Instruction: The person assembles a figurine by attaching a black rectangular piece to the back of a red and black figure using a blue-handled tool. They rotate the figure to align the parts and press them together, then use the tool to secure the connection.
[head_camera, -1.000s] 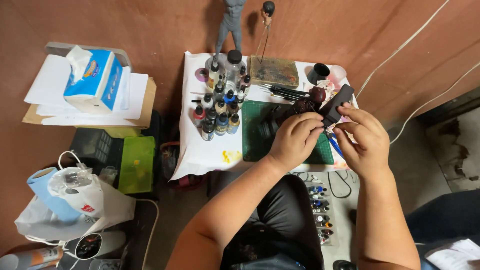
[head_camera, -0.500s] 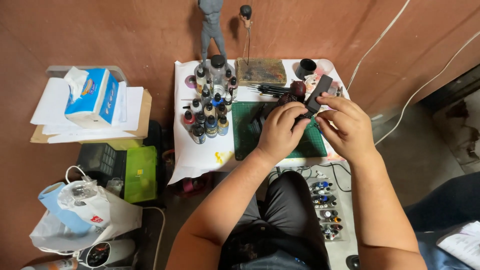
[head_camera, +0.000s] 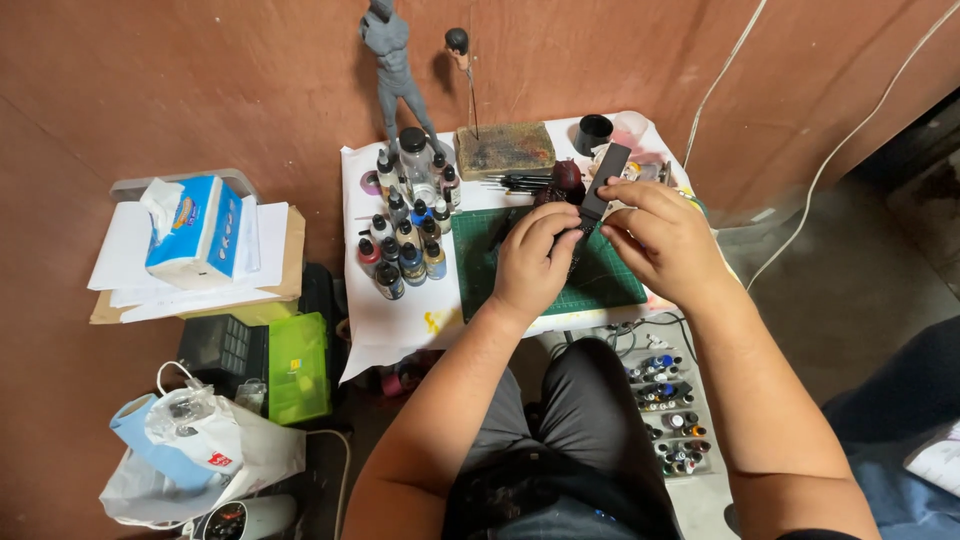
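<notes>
Head view, nearest first: the person's lap, and beside the right knee a tray of small paint pots (head_camera: 668, 415); above it the two hands meet over a green cutting mat (head_camera: 610, 285). The left hand (head_camera: 535, 262) is curled nearly closed, fingers wrapped round something small and dark that I cannot make out; the right hand (head_camera: 660, 238) pinches a flat black strip (head_camera: 604, 182) between thumb and fingertips, the strip slanting up and away from both hands. Just left of the mat stands a cluster of dropper bottles (head_camera: 405, 240); behind lie brushes (head_camera: 520, 183), a wooden block (head_camera: 505, 150) and a grey figurine (head_camera: 395, 65). Judging by the crowding, a left elbow swinging outward could topple the bottles; a loosened pinch could drop the strip among the brushes.
</notes>
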